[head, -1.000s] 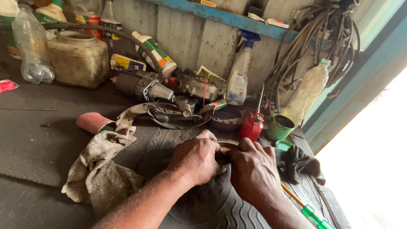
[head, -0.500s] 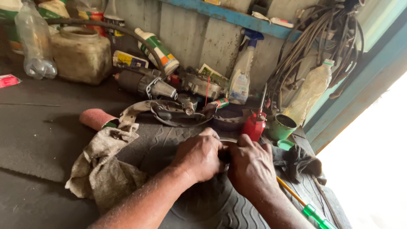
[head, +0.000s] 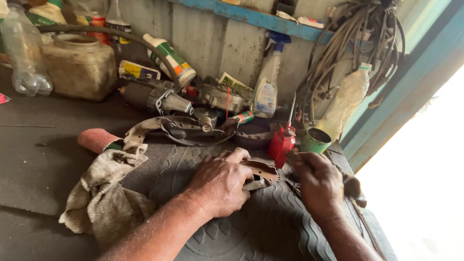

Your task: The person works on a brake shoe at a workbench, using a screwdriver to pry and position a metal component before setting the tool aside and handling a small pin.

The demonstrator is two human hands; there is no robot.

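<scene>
The left hand (head: 220,183) lies on a rusty metal plate (head: 261,173), fingers curled over it, on a tyre tread (head: 251,227). The right hand (head: 316,181) sits just beside, fingers bent; I cannot tell what they hold. Behind stand a red oil can (head: 282,142), a green cup (head: 315,140), a white spray bottle (head: 267,89) and a tipped white bottle with a green and orange label (head: 170,59).

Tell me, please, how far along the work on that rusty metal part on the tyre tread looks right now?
Looks done: the rusty curved part already lies on the tyre tread. In hand: the left hand presses it down, while the right hand hovers beside it near the red oil can. Left: the part is rusty and dirty, and the rag lies unused.
</scene>
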